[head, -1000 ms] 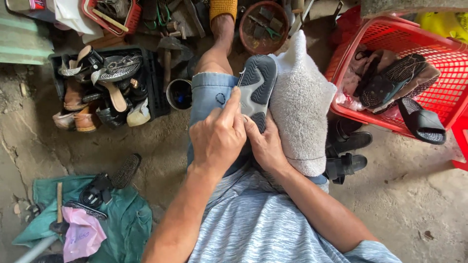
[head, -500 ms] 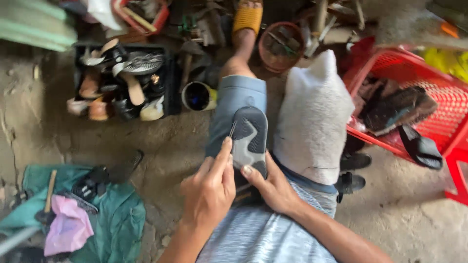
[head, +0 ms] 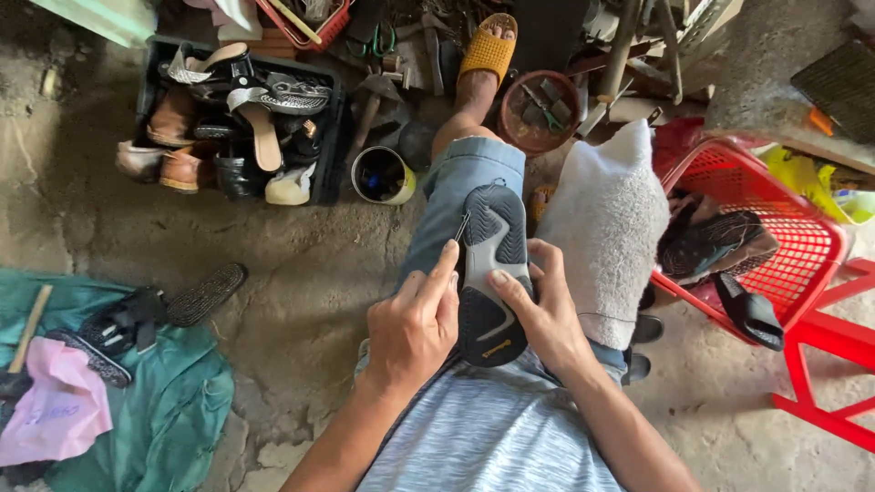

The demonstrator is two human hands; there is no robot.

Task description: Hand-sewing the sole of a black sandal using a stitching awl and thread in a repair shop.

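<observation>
A dark sports shoe (head: 492,264) lies sole-up along my left thigh, its grey and black tread facing me. My right hand (head: 547,319) grips the shoe's right edge, thumb across the sole. Against the left edge, my left hand (head: 415,333) pinches a thin metal needle (head: 461,228) between thumb and forefinger, its tip at the seam near the toe. A grey towel (head: 606,228) is draped over my right knee, beside the shoe.
A black crate (head: 333,137) of sandals and shoes and a tin can (head: 383,175) stand at the left front. A red basket (head: 775,237) with dark shoes and a red stool (head: 820,364) are on the right. A green cloth (head: 173,410) with soles and a hammer (head: 27,333) lies left.
The shoe has come away from the towel and now lies flat on my left thigh. Both hands have moved down with it, and my left fingers now pinch the needle at its edge.
</observation>
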